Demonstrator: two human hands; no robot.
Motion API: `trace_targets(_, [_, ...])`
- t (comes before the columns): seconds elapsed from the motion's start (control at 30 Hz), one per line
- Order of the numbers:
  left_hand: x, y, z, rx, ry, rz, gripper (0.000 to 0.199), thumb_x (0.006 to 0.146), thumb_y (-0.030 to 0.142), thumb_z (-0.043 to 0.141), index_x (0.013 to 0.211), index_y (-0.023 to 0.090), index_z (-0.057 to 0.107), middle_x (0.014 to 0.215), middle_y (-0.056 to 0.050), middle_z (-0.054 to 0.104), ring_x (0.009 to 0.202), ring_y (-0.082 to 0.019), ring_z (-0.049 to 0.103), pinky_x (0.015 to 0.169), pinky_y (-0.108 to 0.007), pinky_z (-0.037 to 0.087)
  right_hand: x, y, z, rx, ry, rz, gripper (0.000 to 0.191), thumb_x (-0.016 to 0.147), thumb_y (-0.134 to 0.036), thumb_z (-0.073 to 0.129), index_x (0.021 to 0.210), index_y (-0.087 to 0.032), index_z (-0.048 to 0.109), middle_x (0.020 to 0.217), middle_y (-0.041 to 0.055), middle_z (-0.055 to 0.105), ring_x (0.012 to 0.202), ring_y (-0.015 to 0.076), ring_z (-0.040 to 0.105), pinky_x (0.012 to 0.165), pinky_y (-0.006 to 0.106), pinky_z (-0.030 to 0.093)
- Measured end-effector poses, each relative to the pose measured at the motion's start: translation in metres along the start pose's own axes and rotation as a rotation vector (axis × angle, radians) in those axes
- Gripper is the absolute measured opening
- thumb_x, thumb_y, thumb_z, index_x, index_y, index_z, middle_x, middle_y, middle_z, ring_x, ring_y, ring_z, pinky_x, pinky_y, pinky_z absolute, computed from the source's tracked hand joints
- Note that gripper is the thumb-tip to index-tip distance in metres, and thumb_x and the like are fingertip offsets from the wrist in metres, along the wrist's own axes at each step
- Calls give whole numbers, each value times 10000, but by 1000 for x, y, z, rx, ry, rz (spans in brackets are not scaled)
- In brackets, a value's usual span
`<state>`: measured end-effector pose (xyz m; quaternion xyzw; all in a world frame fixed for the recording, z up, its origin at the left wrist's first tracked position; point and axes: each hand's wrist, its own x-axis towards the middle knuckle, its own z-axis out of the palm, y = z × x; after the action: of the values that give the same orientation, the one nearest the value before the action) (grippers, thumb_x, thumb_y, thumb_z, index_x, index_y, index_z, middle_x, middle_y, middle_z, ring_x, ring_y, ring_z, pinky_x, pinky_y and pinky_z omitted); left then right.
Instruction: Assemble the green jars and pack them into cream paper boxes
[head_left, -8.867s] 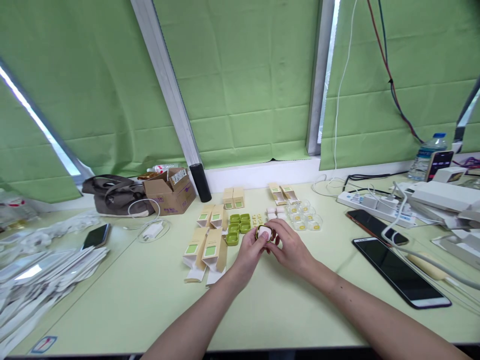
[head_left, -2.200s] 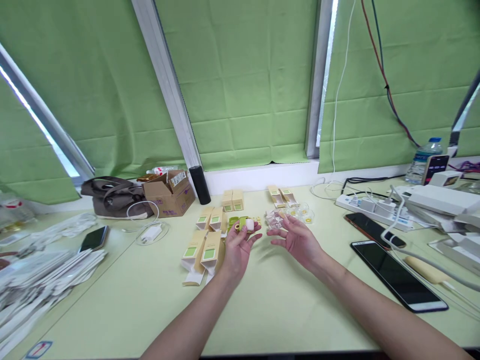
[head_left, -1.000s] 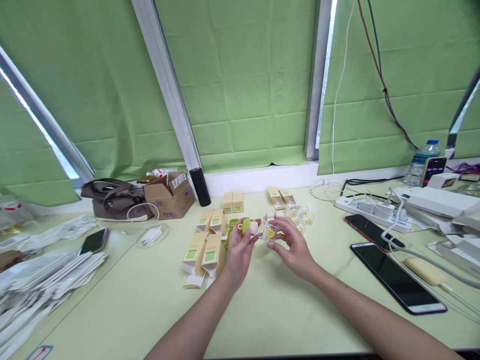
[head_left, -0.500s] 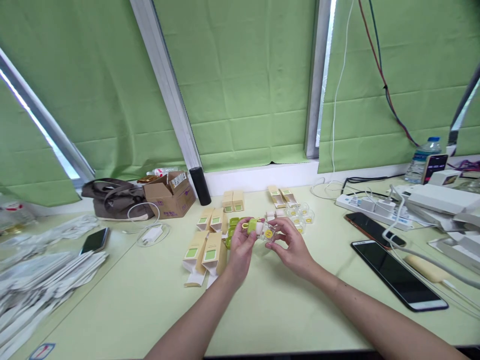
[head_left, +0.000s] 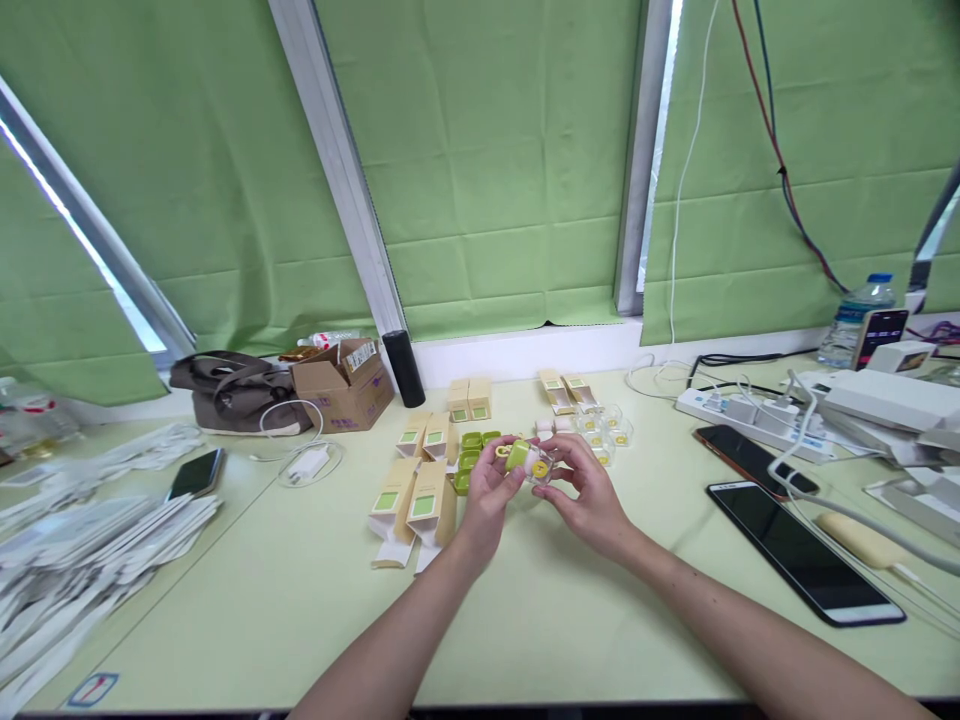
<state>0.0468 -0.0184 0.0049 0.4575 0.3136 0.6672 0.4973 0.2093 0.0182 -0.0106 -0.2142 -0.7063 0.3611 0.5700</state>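
My left hand (head_left: pixel 484 505) is closed around a light-green cap (head_left: pixel 517 456) with a yellowish loop on its end. In my right hand (head_left: pixel 591 492), pinched by the fingertips, is a small clear container (head_left: pixel 541 468) with a yellow round mark. Cap and container meet end to end, a pale part lying between them, partly inside the clear wall. Just behind my left hand stand several green caps (head_left: pixel 466 459). Beyond my right hand are several clear containers (head_left: pixel 618 428) with yellow marks, beside small pale pink pieces (head_left: pixel 553 426).
Cream cartons with green labels (head_left: pixel 427 502) lie left of my hands, others (head_left: pixel 470 397) farther back. A brown cardboard box (head_left: pixel 343 385), bag (head_left: pixel 236 395) and black cylinder (head_left: pixel 403 368) line the back. Phones (head_left: pixel 802 550), cables and a power strip (head_left: pixel 757 420) occupy the right; white packets (head_left: pixel 112 550) the left.
The green cap and the clear container have come closer together, and less of the pale part shows between them. The view has shifted slightly.
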Motion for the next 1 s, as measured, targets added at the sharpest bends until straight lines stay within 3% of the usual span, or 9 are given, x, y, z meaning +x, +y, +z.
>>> trace_targets(0.33, [1, 1, -1, -32, -21, -25, 568, 715, 351, 930, 1189, 203, 654, 1132, -91, 741, 1052, -249, 686, 923, -336, 491, -2, 1, 0, 17, -1, 13, 363, 911, -299, 765, 1243, -338, 625, 1301, 69, 551, 1129, 239, 645, 872, 401, 666])
trace_targets(0.63, [-2, 6, 3, -19, -78, -18, 728, 770, 362, 901, 1371, 227, 514, 1152, -105, 741, 1094, -270, 707, 952, -373, 510, -3, 6, 2, 25, 75, 2, 377, 918, -335, 769, 1250, -336, 591, 1280, 61, 504, 1094, 218, 643, 871, 392, 672])
trace_targets(0.8, [-3, 1, 7, 30, -90, 3, 673, 779, 340, 905, 1296, 242, 485, 1165, -102, 743, 979, -236, 741, 887, -359, 558, -5, 9, 6, 22, 141, 11, 365, 921, -364, 763, 1216, -321, 552, 1283, 65, 482, 1086, 219, 635, 862, 404, 670])
trace_targets(1.0, [-1, -3, 9, 27, -44, 5, 640, 738, 325, 939, 1186, 238, 490, 1097, -94, 773, 974, -238, 755, 850, -343, 572, -7, 13, 8, -5, 166, 24, 376, 887, -352, 790, 1164, -311, 541, 1247, 59, 490, 1052, 214, 631, 827, 390, 667])
